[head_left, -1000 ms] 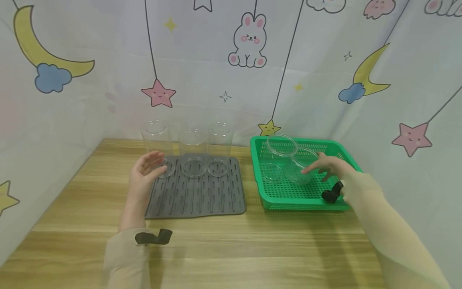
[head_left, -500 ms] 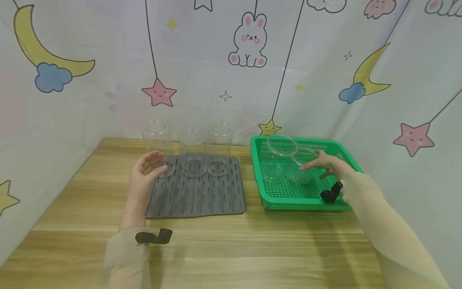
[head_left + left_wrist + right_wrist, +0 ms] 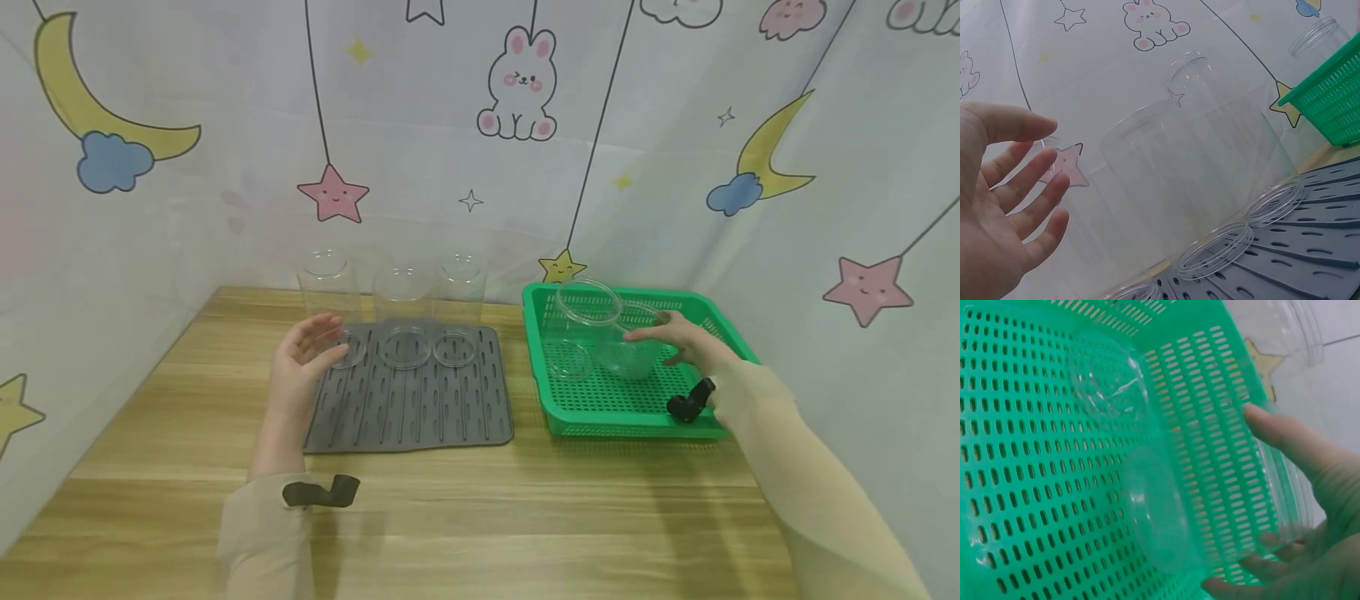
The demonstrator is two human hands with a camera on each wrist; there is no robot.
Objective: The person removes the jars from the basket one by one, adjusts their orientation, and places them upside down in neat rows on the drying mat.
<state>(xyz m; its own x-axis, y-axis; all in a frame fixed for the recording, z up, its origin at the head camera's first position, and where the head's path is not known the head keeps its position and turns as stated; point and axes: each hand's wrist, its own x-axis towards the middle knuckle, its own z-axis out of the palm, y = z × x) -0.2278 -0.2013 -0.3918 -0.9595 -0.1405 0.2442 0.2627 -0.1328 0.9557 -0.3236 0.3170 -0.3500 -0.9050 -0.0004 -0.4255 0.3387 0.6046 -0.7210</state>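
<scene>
At the right of the frame, the right hand (image 3: 686, 340) reaches over the green basket (image 3: 637, 428), thumb and fingers spread around a clear jar (image 3: 628, 358) in its grasp. The left hand (image 3: 306, 358), left of centre, is empty with loosely bent fingers. The grasped jar, transparent and ring-rimmed, tilts inside the basket beside 1 similar container (image 3: 570, 362).

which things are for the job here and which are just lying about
Likely for the job: right hand, clear jar in its grip, second clear jar, green basket, three upturned clear jars, grey draining mat, left hand

Apparently just surroundings: cartoon backdrop, wooden table
</scene>
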